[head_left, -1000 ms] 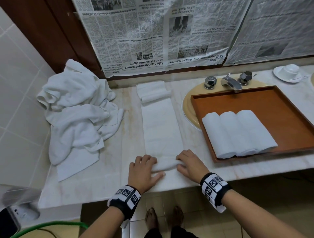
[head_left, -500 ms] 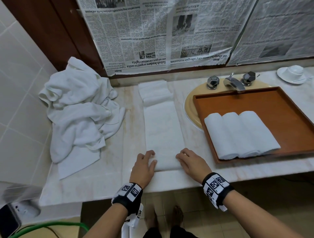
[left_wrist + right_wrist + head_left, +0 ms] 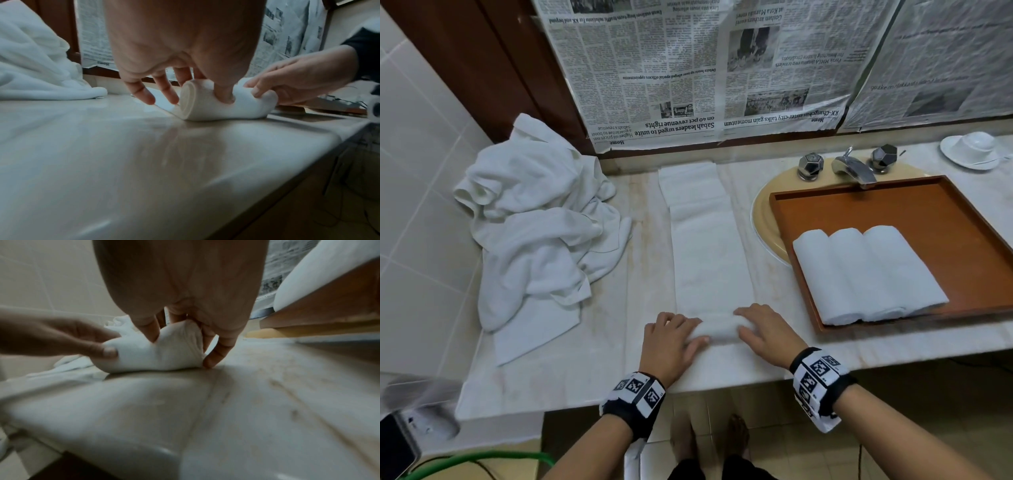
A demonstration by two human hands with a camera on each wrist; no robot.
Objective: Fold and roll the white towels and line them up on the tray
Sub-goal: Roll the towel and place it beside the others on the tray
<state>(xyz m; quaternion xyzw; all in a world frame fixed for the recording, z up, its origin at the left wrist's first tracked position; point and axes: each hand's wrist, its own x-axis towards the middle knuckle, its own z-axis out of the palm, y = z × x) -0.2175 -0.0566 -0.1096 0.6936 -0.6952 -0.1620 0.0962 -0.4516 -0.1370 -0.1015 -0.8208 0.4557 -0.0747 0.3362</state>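
I've got both hands on the near end of the long towel strip, where a small roll has formed right at the front edge of the worktop. My left hand curls over the roll's left end, thumb pressed into it, fingers reaching over the top; my right hand clamps the right end the same way, so each has a hold on cloth. The roll lies crosswise, left to right between my hands, and the unrolled strip runs straight away from me toward the back wall, its far end doubled into a small fold. So the push, I'd say, goes dead ahead along that strip, both hands level or the roll will cone. The tray sits off to my right with three rolled towels side by side, nearer my right hand. The loose towel heap waits on my left.
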